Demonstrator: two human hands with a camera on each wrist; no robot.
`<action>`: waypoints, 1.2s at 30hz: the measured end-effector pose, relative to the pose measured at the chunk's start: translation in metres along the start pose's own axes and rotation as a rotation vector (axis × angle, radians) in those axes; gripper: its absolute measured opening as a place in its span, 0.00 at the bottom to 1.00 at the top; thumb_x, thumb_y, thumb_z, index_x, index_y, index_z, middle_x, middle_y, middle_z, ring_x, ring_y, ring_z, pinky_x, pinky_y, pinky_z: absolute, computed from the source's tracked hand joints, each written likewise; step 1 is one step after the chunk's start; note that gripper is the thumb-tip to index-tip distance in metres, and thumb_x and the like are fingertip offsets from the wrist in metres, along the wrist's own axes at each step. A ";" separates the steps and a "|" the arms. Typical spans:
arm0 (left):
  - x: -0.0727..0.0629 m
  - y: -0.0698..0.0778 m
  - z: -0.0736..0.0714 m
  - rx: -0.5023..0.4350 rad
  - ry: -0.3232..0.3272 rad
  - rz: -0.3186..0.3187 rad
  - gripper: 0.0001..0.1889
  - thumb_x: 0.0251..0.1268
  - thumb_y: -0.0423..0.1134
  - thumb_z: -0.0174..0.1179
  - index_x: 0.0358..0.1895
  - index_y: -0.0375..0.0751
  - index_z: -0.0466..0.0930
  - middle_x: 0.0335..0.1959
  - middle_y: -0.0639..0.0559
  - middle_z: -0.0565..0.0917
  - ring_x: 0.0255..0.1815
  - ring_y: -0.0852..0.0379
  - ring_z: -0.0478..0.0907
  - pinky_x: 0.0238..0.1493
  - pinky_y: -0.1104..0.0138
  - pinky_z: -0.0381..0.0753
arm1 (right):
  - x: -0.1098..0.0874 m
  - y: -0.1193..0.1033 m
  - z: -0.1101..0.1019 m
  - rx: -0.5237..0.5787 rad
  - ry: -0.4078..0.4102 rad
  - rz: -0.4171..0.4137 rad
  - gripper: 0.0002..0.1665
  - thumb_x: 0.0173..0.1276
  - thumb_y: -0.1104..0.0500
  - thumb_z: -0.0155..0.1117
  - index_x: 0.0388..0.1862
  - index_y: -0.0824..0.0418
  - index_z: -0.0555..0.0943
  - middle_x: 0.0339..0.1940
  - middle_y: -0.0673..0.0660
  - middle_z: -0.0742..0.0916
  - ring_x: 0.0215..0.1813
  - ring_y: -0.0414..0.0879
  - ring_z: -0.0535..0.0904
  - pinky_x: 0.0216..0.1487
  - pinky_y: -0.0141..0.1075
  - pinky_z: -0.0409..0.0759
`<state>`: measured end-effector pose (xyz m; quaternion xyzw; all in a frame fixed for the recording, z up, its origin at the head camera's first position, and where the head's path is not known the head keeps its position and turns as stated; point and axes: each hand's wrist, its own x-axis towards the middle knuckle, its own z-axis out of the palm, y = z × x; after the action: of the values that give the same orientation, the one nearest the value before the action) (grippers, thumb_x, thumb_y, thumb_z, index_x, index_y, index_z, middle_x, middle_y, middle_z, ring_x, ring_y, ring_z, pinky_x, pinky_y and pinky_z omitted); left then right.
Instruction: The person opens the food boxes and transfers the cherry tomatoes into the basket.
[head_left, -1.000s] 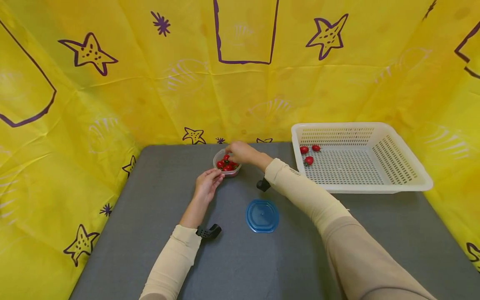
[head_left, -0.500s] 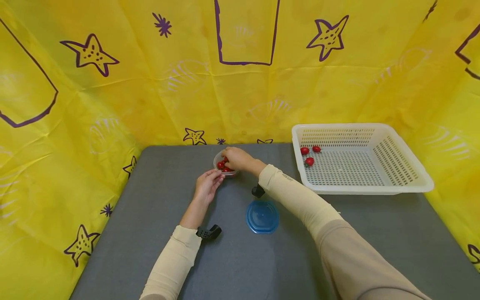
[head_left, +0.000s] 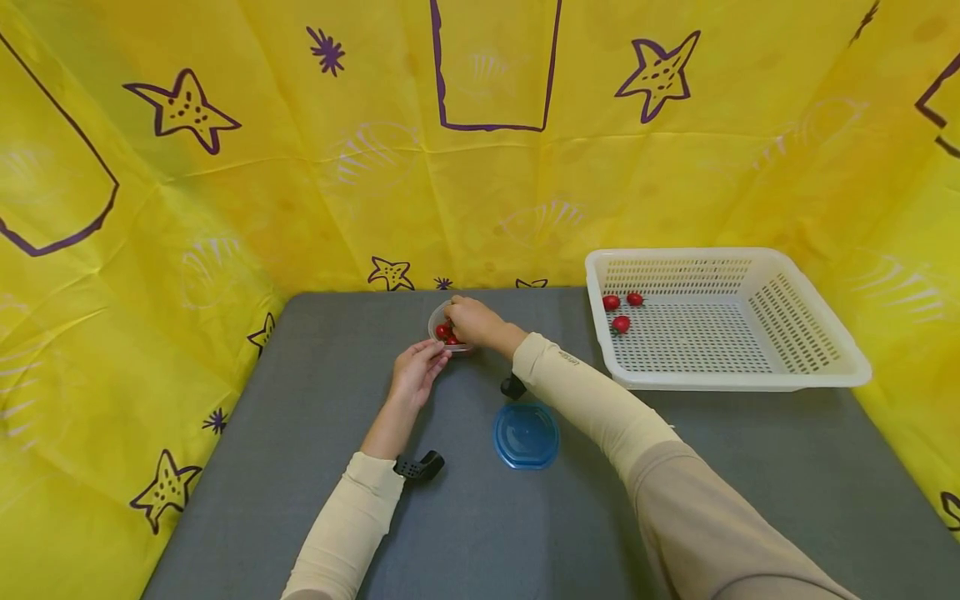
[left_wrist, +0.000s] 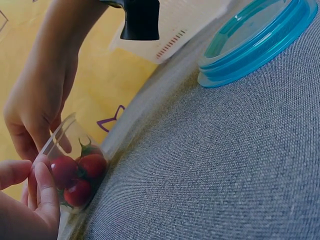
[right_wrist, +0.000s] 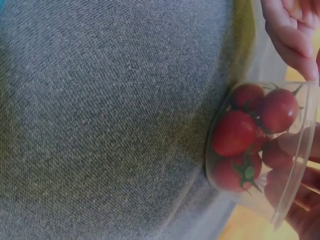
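Lid (head_left: 527, 437) nearby — right hand (head_left: 478, 322) partly hides tomatoes (head_left: 443, 332).

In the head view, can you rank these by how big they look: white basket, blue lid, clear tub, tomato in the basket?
1. White basket
2. Blue lid
3. Clear tub, partly hidden by the right hand
4. Any basket tomato; the three look nearly alike

Head view: right hand (head_left: 476, 322) hides part of the clear tub (right_wrist: 257, 201) and some cherry tomatoes (right_wrist: 235, 132); its fingertips are covered, grip on a fruit undetermined. Lettering on right sleeve (head_left: 588, 385) too small to read. Left wrist view: top edge crops blue lid (left_wrist: 252, 61) and white basket (left_wrist: 195, 19). Right wrist view: right edge cuts left hand.
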<state>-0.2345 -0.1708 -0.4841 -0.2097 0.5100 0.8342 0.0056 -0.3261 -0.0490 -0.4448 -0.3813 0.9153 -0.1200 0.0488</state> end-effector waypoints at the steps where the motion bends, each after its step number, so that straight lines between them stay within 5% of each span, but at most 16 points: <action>1: 0.000 0.000 0.000 -0.001 0.001 -0.002 0.03 0.69 0.28 0.54 0.37 0.39 0.73 0.22 0.56 0.83 0.25 0.65 0.83 0.32 0.77 0.82 | 0.000 -0.001 0.000 0.002 0.002 0.004 0.11 0.69 0.66 0.56 0.46 0.66 0.82 0.45 0.62 0.82 0.45 0.53 0.79 0.52 0.42 0.80; 16: 0.000 0.001 0.001 0.009 0.011 -0.008 0.04 0.69 0.28 0.55 0.40 0.39 0.70 0.21 0.58 0.82 0.24 0.66 0.82 0.32 0.77 0.82 | 0.001 0.000 0.001 0.020 0.035 -0.014 0.09 0.68 0.67 0.57 0.42 0.66 0.83 0.38 0.60 0.86 0.41 0.52 0.79 0.50 0.41 0.80; 36: 0.000 0.000 0.001 0.013 0.022 -0.016 0.04 0.69 0.29 0.56 0.39 0.39 0.70 0.21 0.57 0.83 0.25 0.65 0.83 0.32 0.77 0.82 | -0.001 0.008 -0.019 0.025 0.039 -0.046 0.10 0.67 0.63 0.61 0.45 0.66 0.84 0.42 0.60 0.88 0.42 0.51 0.83 0.48 0.39 0.83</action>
<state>-0.2354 -0.1702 -0.4834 -0.2229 0.5138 0.8284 0.0078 -0.3342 -0.0400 -0.4288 -0.3991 0.9056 -0.1398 0.0331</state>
